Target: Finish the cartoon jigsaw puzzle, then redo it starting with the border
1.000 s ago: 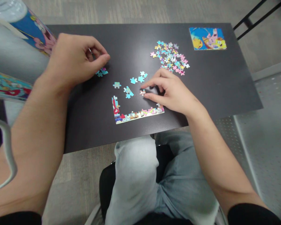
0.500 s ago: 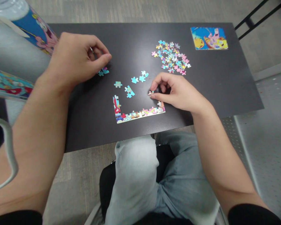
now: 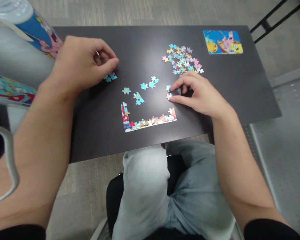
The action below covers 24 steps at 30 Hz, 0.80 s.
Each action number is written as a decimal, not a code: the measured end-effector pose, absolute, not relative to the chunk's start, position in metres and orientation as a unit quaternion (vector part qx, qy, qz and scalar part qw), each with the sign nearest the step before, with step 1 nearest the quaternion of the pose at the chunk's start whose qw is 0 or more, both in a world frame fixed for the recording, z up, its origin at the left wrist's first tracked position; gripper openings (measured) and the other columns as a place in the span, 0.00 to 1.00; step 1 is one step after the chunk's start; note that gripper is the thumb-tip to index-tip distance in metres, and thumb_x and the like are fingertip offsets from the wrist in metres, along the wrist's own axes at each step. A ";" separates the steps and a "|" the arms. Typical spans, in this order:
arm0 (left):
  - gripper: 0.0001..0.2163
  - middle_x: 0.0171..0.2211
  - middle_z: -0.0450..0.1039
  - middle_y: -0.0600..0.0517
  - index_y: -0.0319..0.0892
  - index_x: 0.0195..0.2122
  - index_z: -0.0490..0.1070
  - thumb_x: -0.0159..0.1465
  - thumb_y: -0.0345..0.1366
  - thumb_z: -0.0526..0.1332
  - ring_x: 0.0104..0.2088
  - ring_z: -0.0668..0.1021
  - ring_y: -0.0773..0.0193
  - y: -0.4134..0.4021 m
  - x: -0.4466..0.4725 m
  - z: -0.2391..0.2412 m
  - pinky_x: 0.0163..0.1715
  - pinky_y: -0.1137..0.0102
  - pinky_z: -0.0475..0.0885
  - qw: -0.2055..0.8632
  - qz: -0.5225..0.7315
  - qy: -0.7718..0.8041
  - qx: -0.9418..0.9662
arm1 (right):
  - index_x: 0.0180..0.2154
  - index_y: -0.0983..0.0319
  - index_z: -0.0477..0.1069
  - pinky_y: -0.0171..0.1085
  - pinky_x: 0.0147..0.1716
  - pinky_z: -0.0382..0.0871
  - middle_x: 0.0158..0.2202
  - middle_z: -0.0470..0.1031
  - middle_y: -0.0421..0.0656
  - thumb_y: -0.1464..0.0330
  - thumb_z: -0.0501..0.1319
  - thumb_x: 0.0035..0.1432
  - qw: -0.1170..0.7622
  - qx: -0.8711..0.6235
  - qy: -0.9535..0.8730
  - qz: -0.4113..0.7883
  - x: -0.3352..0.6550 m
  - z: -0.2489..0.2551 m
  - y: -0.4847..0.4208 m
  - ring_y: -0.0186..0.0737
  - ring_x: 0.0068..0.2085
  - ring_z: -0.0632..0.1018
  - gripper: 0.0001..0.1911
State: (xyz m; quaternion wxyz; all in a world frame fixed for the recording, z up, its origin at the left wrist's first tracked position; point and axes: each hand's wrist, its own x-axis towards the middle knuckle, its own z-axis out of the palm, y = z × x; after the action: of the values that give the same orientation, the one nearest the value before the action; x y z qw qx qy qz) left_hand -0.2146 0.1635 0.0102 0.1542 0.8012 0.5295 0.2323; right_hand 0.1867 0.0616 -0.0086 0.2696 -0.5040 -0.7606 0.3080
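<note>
My left hand point(image 3: 87, 63) is closed, thumb tip against the index finger at the table's left; whatever lies between them is hidden. Just below it, a few blue-and-purple puzzle pieces point(image 3: 110, 77) show partly under the hand. My right hand point(image 3: 193, 93) has its thumb and index finger parted. A pale puzzle piece point(image 3: 168, 96) lies at the thumb tip, and a light-blue puzzle piece point(image 3: 168, 88) at the index fingertip. Nearer me is a joined puzzle border point(image 3: 148, 123), with a bottom row and two short sides.
Loose blue pieces point(image 3: 150, 83) and a small joined cluster point(image 3: 138, 98) lie above the border. A pile of mixed pieces point(image 3: 182, 60) sits behind my right hand. The picture card point(image 3: 223, 42) is at the far right; a printed cylinder point(image 3: 43, 33) stands at the left.
My right hand has shifted right and slightly away from me, and its pinch on a puzzle piece has opened. Two pieces now show by its fingertips. The left hand stays put.
</note>
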 end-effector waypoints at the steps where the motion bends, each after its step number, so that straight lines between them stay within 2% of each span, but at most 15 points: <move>1: 0.21 0.40 0.87 0.54 0.49 0.51 0.93 0.72 0.59 0.72 0.40 0.78 0.60 0.164 -0.215 0.010 0.56 0.63 0.75 0.151 0.232 0.530 0.801 | 0.49 0.50 0.91 0.57 0.57 0.81 0.47 0.80 0.46 0.51 0.87 0.68 0.273 -0.504 -0.760 0.307 0.186 -0.009 0.061 0.55 0.47 0.78 0.16; 9: 0.20 0.43 0.89 0.52 0.51 0.48 0.91 0.68 0.59 0.70 0.41 0.77 0.57 0.169 -0.223 0.015 0.57 0.60 0.77 0.156 0.222 0.550 0.789 | 0.49 0.51 0.92 0.52 0.50 0.77 0.42 0.78 0.43 0.52 0.86 0.68 0.328 -0.489 -0.756 0.287 0.180 -0.022 0.062 0.50 0.42 0.75 0.15; 12: 0.17 0.45 0.88 0.51 0.54 0.41 0.86 0.67 0.60 0.69 0.42 0.77 0.55 0.173 -0.225 0.014 0.61 0.55 0.78 0.178 0.208 0.530 0.803 | 0.49 0.51 0.93 0.52 0.48 0.76 0.41 0.80 0.42 0.51 0.86 0.69 0.337 -0.490 -0.752 0.285 0.178 -0.025 0.062 0.49 0.41 0.76 0.16; 15: 0.15 0.44 0.84 0.48 0.56 0.36 0.80 0.66 0.59 0.71 0.47 0.79 0.51 0.178 -0.229 0.008 0.65 0.51 0.77 0.210 0.204 0.520 0.802 | 0.50 0.50 0.93 0.52 0.46 0.76 0.42 0.83 0.42 0.48 0.88 0.67 0.340 -0.503 -0.741 0.287 0.178 -0.025 0.063 0.48 0.38 0.76 0.19; 19: 0.13 0.49 0.83 0.46 0.55 0.42 0.82 0.65 0.55 0.75 0.56 0.81 0.47 0.184 -0.241 -0.007 0.69 0.50 0.77 0.227 0.215 0.507 0.803 | 0.51 0.48 0.93 0.51 0.41 0.75 0.42 0.86 0.42 0.48 0.84 0.73 0.347 -0.513 -0.727 0.296 0.179 -0.027 0.065 0.45 0.34 0.73 0.15; 22: 0.14 0.52 0.84 0.45 0.53 0.47 0.85 0.66 0.52 0.75 0.56 0.85 0.45 0.187 -0.250 -0.014 0.70 0.50 0.79 0.207 0.236 0.496 0.809 | 0.50 0.48 0.93 0.52 0.42 0.75 0.41 0.86 0.42 0.49 0.84 0.73 0.348 -0.514 -0.729 0.289 0.179 -0.028 0.067 0.47 0.34 0.75 0.13; 24: 0.12 0.49 0.84 0.45 0.53 0.46 0.85 0.66 0.50 0.76 0.54 0.86 0.45 0.187 -0.252 -0.012 0.67 0.50 0.82 0.199 0.228 0.492 0.816 | 0.49 0.47 0.92 0.52 0.42 0.76 0.41 0.86 0.42 0.49 0.84 0.73 0.348 -0.518 -0.727 0.285 0.179 -0.029 0.068 0.47 0.34 0.76 0.14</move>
State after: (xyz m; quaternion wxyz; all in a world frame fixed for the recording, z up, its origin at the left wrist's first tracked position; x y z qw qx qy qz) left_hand -0.2522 0.1872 -0.0120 0.1989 0.8161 0.4925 0.2277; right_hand 0.1787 0.0681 -0.0287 0.3484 -0.5176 -0.7275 0.2855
